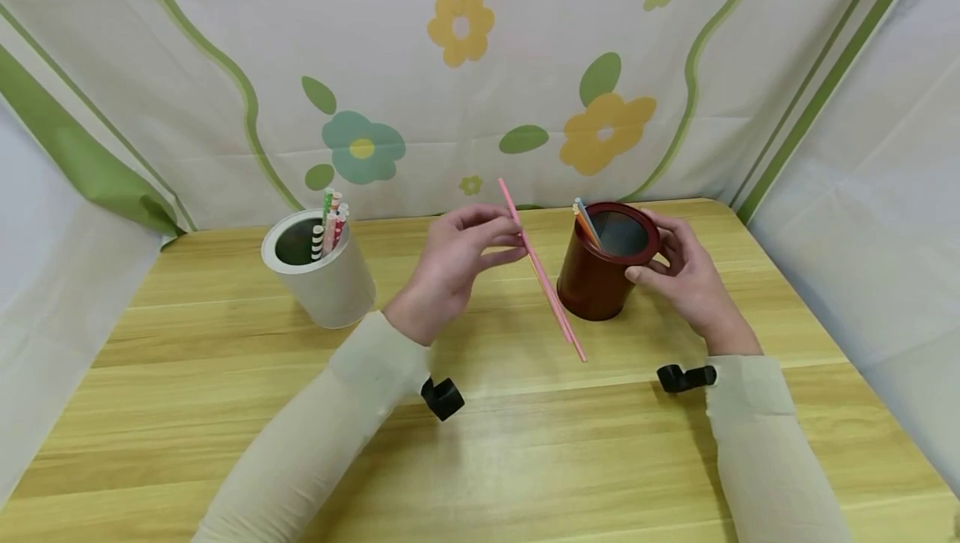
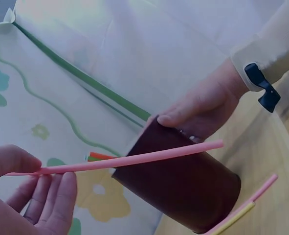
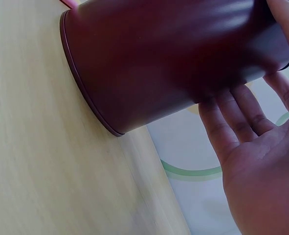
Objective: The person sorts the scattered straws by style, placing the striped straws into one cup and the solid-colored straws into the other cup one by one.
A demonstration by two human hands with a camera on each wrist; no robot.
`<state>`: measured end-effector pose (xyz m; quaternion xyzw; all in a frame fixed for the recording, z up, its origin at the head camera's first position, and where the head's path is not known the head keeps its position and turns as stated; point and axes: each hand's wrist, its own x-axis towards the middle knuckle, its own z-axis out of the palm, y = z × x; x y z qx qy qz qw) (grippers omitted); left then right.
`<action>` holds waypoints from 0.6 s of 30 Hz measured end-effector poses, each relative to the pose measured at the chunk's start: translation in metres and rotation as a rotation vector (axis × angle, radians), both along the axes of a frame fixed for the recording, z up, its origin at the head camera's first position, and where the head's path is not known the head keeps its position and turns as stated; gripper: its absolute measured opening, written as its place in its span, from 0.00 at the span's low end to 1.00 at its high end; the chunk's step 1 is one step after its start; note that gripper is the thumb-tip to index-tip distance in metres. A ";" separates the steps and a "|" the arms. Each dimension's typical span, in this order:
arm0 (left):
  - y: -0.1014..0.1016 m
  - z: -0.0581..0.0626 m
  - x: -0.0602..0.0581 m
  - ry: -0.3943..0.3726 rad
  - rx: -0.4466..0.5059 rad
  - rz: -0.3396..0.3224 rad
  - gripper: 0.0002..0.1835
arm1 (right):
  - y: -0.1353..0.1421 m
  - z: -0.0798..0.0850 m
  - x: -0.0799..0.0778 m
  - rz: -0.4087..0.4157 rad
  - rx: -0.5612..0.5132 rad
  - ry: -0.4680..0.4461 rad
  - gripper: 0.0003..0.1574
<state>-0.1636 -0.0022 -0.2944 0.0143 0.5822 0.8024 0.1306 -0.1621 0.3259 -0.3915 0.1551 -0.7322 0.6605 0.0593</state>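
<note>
Between thumb and fingertips my left hand (image 1: 450, 268) pinches a pink straw (image 2: 154, 156), which slants in front of the dark red cup (image 1: 596, 284). Several straws, orange and blue among them (image 1: 587, 224), lean inside that cup, which stands upright on the table. My right hand (image 1: 693, 280) grips the cup's right side near the rim, thumb in front, fingers behind. By the cup's base, a second pink straw (image 2: 266, 187) and a yellow straw (image 2: 239, 215) appear to lie on the table; in the head view the held straw partly overlaps them.
A white cup (image 1: 330, 289) with several patterned straws (image 1: 330, 234) stands on the left of the wooden table (image 1: 525, 460). Behind the table hangs a flowered white curtain (image 1: 450, 109). Each wrist wears a black camera mount (image 1: 442, 399).
</note>
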 end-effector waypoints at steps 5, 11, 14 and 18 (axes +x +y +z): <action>0.006 0.012 0.002 0.059 0.105 0.081 0.02 | 0.000 0.000 0.000 -0.002 0.000 0.004 0.46; 0.013 0.022 0.002 0.122 0.149 0.208 0.03 | 0.000 0.000 0.000 0.000 0.002 0.002 0.46; 0.016 0.025 0.001 0.155 0.172 0.257 0.04 | 0.000 0.000 -0.001 0.002 -0.004 0.002 0.47; 0.021 0.027 0.000 0.187 0.201 0.298 0.05 | 0.000 -0.001 -0.001 0.008 -0.018 0.009 0.47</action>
